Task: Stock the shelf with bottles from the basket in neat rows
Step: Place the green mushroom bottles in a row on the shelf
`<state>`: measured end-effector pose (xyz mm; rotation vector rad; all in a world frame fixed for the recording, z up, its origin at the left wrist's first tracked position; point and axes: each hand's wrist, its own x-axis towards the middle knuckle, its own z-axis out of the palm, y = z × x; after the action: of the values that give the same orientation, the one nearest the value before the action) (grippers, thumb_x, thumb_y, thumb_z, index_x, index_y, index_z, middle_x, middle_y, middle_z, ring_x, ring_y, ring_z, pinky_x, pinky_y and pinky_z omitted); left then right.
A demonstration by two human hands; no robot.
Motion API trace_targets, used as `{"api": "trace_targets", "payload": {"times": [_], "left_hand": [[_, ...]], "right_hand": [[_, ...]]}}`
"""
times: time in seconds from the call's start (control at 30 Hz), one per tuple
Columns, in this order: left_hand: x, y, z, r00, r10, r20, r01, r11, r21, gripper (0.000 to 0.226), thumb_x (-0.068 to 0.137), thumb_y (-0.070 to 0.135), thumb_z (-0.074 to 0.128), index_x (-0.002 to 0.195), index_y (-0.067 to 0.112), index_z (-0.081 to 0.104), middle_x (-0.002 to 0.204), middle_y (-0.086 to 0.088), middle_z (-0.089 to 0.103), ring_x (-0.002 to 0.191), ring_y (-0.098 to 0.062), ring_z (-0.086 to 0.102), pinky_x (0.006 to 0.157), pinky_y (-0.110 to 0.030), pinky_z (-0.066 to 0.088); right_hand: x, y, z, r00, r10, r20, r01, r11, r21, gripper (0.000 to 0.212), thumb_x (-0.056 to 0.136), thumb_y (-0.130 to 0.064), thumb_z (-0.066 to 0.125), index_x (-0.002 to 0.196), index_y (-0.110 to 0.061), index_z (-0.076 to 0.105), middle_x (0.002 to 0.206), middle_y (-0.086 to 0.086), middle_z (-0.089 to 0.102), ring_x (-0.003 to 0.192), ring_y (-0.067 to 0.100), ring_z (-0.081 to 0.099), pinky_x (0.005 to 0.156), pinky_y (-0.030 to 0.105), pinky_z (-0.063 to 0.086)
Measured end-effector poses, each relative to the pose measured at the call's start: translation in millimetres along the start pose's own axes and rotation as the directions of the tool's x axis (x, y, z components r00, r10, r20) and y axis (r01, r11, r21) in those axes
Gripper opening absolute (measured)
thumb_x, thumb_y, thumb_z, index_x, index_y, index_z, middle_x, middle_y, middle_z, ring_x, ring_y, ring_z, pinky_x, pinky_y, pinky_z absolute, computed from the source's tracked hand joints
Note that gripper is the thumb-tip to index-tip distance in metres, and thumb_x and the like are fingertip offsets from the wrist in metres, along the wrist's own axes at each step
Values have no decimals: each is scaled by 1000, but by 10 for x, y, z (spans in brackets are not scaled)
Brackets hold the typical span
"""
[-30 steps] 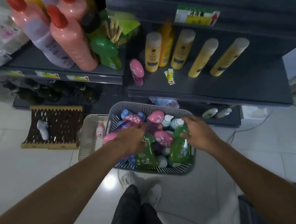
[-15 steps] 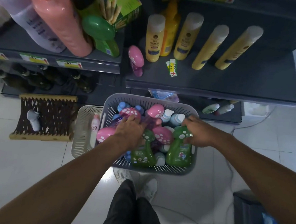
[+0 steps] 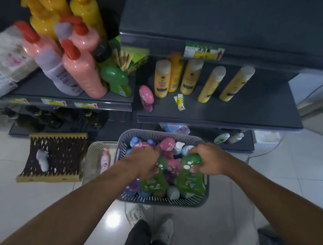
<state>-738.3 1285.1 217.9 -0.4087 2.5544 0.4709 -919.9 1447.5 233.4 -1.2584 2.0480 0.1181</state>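
Note:
A grey slotted basket (image 3: 163, 201) stands on the floor below the shelves, full of pink, green and blue mushroom-capped bottles. My left hand (image 3: 145, 163) is closed around the neck of a green bottle (image 3: 156, 180) in the basket's middle. My right hand (image 3: 208, 159) grips the spotted cap of a second green bottle (image 3: 190, 181) on the right side. On the dark shelf (image 3: 233, 115) above stand several yellow bottles (image 3: 161, 78) in a row, and one pink mushroom bottle (image 3: 146, 97) at the shelf's left end.
The left shelf holds tall pink, lilac and yellow pump bottles (image 3: 80, 70) and a green mushroom bottle (image 3: 116, 80). A beige basket (image 3: 96, 162) and a brown slatted tray (image 3: 54, 157) lie on the floor to the left. My feet (image 3: 151, 218) are just behind the grey basket.
Both hands have closed on green bottles in the basket; before they hovered with fingers over the bottles. The view has tilted up, showing more of the upper shelves.

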Motion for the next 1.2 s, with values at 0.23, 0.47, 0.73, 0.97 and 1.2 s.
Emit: {"api": "trace_targets", "payload": {"times": [0.23,0.47,0.73,0.97,1.2], "left_hand": [[-419,-52,-1104,984,-2,-179,6,1000,18,43,87,33,65,117,8,47,110,-20,62,103,-40,62,77,-40,48],[-935,-113,-2178,913,54,-405,-52,999,17,45,87,39,67,119,12,52,112,-15,65,107,-35,62,81,-38,50],[-1251,-171,-3170,814,151,-561,-131,989,76,48,86,41,71,124,20,52,112,-9,64,106,-31,60,80,-39,50],[-1061,-203,-3583,752,129,-646,-149,989,24,51,85,39,73,130,28,52,122,0,58,115,-23,56,94,-37,48],[-568,-231,-3627,696,104,-710,-183,982,-37,61,85,35,73,140,29,48,125,6,41,108,-19,56,96,-32,48]], "right_hand": [[-441,-377,-994,985,-36,-168,24,997,-72,54,81,-49,76,129,-26,64,119,2,65,116,23,59,83,29,39],[-1048,-895,-2054,943,-81,-324,27,985,-168,40,78,-56,71,108,-30,68,105,-4,68,104,21,64,87,40,52],[-1385,-1215,-3099,853,-109,-510,24,985,-170,54,82,-52,74,131,-34,60,108,-16,55,114,14,49,96,36,45],[-1023,-1266,-3774,769,-169,-617,73,981,-178,61,80,-48,79,136,-34,57,118,-11,55,116,15,51,97,35,46],[-210,-1254,-4067,746,-199,-636,101,977,-186,68,73,-47,85,135,-31,60,119,-5,58,114,20,56,92,33,47]]}}
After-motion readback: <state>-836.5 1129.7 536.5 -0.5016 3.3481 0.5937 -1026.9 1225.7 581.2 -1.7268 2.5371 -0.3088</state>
